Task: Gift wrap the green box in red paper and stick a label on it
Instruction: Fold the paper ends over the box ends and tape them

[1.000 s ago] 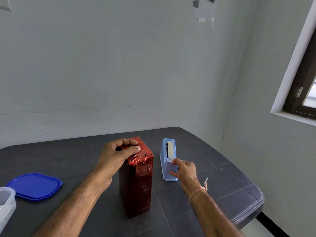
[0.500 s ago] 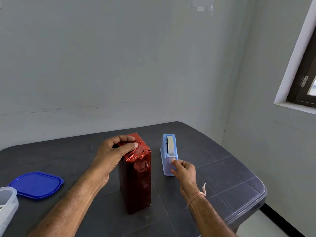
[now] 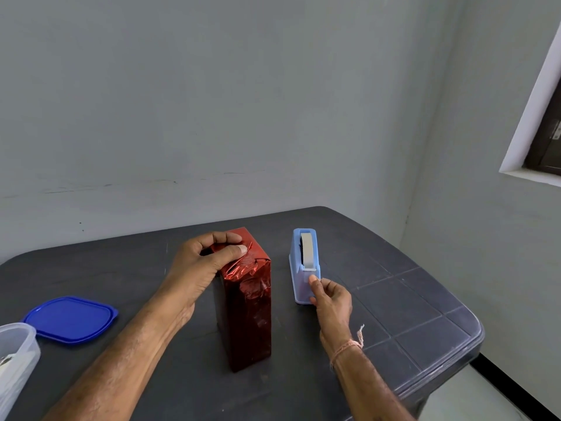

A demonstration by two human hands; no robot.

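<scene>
The box wrapped in shiny red paper (image 3: 246, 311) stands upright on the dark table (image 3: 409, 314). My left hand (image 3: 206, 265) grips its top, thumb and fingers curled over the folded, crumpled paper flaps. To its right stands a light blue tape dispenser (image 3: 305, 262) with a roll of pale tape. My right hand (image 3: 329, 296) is at the dispenser's near end, just below the cutter, thumb and fingers curled together. Whether it pinches the tape end I cannot tell. No green of the box shows, and no label is in view.
A blue plastic lid (image 3: 71, 319) lies flat at the left of the table. A clear plastic container (image 3: 15, 357) stands at the lower left edge. The table's right edge and corner are close to the dispenser; a wall stands behind.
My right hand has stayed at the dispenser's near end, its fingers shifting slightly below the cutter. My left hand keeps its grip on the box top. The camera has tilted a little.
</scene>
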